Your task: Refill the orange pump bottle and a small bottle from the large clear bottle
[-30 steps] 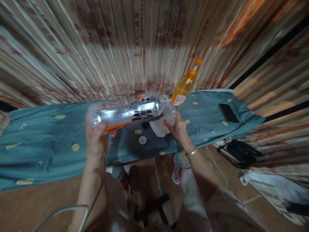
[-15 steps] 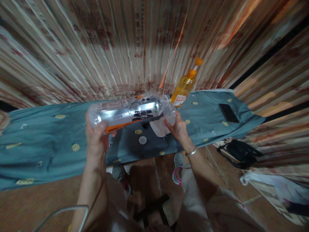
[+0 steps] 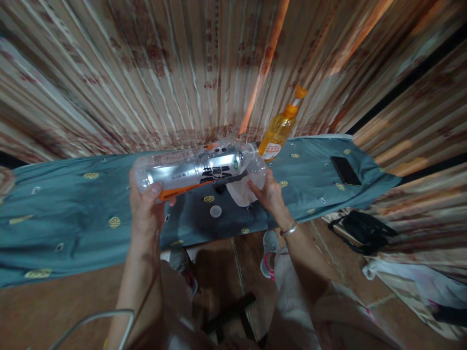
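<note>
Cloth-covered table (image 3: 65, 214): phone (image 3: 345, 170), orange bottle (image 3: 279, 129)

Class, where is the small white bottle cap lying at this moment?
In the head view the white bottle cap lies on the teal cloth near its front edge, centre frame, just below the tilted clear bottle and left of the right hand.

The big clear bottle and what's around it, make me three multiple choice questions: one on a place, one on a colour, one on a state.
1. Where does the black phone lie?
A. floor
B. right end of the blue cloth
C. beside the white cap

2. What colour is the upright bottle?
A. orange
B. green
C. blue

3. How is the big clear bottle held?
A. upright
B. upside down
C. nearly level

Answers:
1 B: it rests on cloth, far right.
2 A: orange body and cap.
3 C: the left hand grips its base, its mouth at the cup in the right hand.
</note>
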